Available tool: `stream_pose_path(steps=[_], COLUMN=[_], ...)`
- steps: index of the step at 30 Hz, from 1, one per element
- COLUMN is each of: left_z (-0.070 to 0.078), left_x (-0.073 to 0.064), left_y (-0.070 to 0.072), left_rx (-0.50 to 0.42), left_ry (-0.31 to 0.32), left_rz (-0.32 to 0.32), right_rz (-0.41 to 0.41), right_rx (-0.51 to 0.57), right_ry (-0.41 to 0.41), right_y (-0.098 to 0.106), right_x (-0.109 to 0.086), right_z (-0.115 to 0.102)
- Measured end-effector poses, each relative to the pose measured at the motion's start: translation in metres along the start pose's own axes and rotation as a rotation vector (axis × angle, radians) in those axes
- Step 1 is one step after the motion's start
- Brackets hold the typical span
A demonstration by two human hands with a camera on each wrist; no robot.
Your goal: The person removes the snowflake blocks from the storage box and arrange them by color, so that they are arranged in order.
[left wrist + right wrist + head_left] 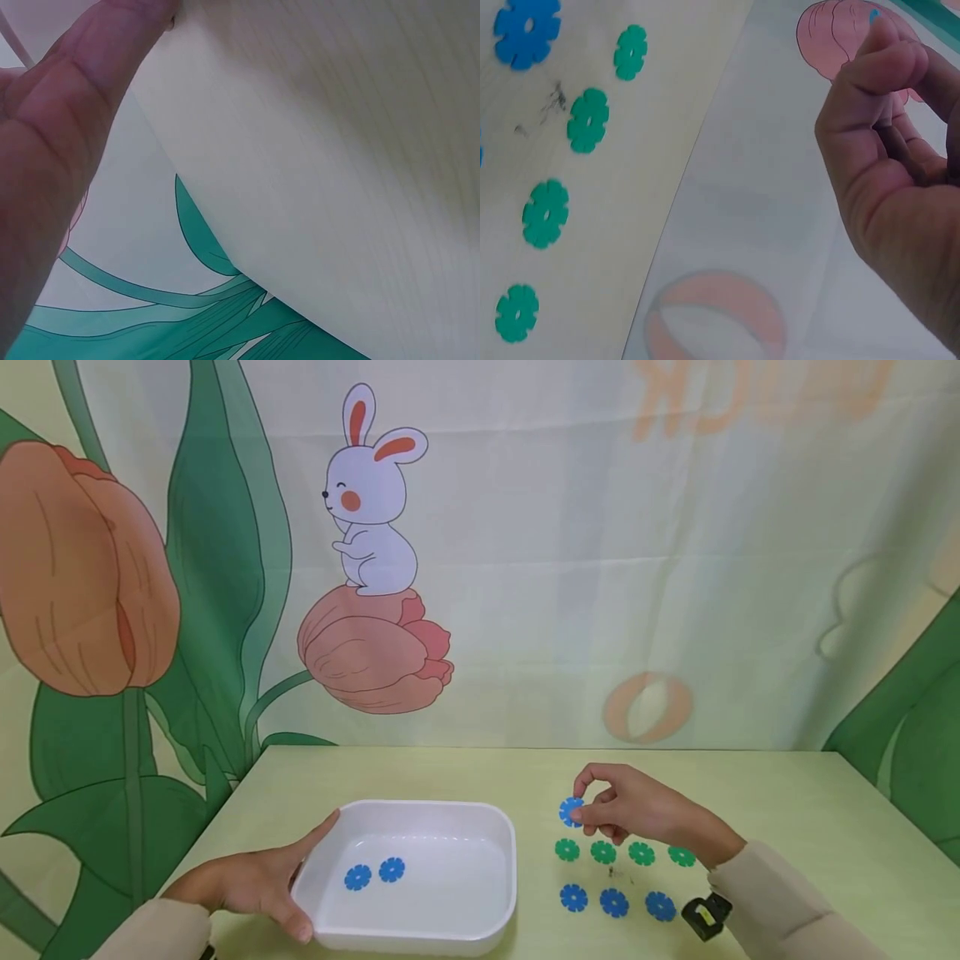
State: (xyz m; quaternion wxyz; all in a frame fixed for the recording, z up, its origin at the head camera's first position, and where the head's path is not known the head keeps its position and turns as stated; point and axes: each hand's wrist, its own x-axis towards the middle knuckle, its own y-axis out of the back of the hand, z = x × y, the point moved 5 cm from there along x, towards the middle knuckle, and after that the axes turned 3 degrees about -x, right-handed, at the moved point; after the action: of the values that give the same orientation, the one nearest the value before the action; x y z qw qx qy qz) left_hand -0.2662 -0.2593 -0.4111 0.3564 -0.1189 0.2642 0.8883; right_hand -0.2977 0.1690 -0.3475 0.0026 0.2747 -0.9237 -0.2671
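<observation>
My right hand [628, 806] pinches a blue snowflake disc [571, 812] between thumb and index finger, above the table. In the right wrist view only a bit of that disc's blue edge [874, 15] shows past the fingertips. My left hand [264, 881] lies against the left side of a white tray [442, 935], thumb and index finger spread toward its two left corners; its other fingers are mostly hidden. Inside the tray are two notched blue discs, one [357, 877] left of the other [392, 870].
Right of the tray, several green discs [603, 852] form a row on the pale table [420, 768]. Three blue discs [614, 902] form another row nearer me. Behind the table hangs a printed curtain [525, 568] with a rabbit and tulips.
</observation>
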Motion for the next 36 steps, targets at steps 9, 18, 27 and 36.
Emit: stream_pose_path(steps=[9, 18, 27, 36], left_z=[-0.002, -0.001, 0.001, 0.000], left_x=[0.000, -0.002, -0.001, -0.001], left_y=[-0.001, 0.000, 0.000, -0.001], left_rx=[-0.019, 0.025, 0.020, -0.012], left_ry=[-0.010, -0.012, -0.015, -0.030], left_rz=[-0.009, -0.003, -0.004, -0.019], right_rz=[0.024, 0.030, 0.017, -0.027], right_rx=[-0.031, 0.018, 0.049, 0.092], right_ry=[-0.050, -0.079, -0.150, -0.224], right_y=[0.018, 0.035, 0.048, 0.042], right_x=[-0.021, -0.044, -0.069, -0.083], right_z=[0.018, 0.052, 0.086, 0.118])
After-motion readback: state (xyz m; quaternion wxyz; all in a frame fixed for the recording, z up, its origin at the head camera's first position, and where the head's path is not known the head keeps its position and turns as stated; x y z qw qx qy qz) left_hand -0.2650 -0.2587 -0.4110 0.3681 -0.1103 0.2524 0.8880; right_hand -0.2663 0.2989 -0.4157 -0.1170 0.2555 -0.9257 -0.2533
